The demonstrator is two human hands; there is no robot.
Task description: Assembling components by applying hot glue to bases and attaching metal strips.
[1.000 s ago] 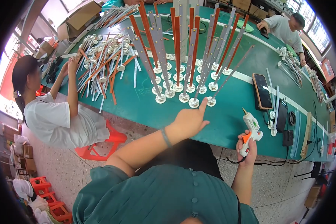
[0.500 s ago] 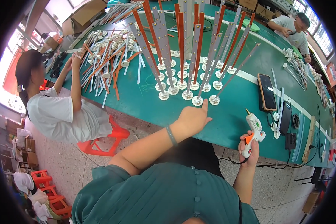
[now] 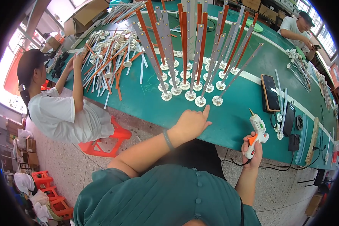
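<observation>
My right hand (image 3: 257, 157) is wrapped round the handle of a white hot glue gun (image 3: 258, 126) with an orange trigger, its nozzle tilted up over the table edge. My left hand (image 3: 190, 126) holds nothing; its index finger is stretched out toward the nearest row of standing LED strips, the other fingers partly curled. Several grey and orange LED strips (image 3: 197, 56) stand upright on round white bases (image 3: 190, 95) in rows. One base (image 3: 217, 100) at the near right carries a leaning strip. The fingertip is close to the bases; whether it touches one I cannot tell.
A heap of loose strips (image 3: 108, 64) lies at the left, near a seated co-worker (image 3: 56, 113). To the right are a phone (image 3: 269, 92), an adapter (image 3: 294, 142), cords and loose strips on the green table (image 3: 154, 116). Another co-worker (image 3: 295, 32) sits at the far right.
My left hand has drawn slightly back toward me and left, its finger still stretched out. The glue gun is nearly unmoved. The far-right co-worker's arms have shifted.
</observation>
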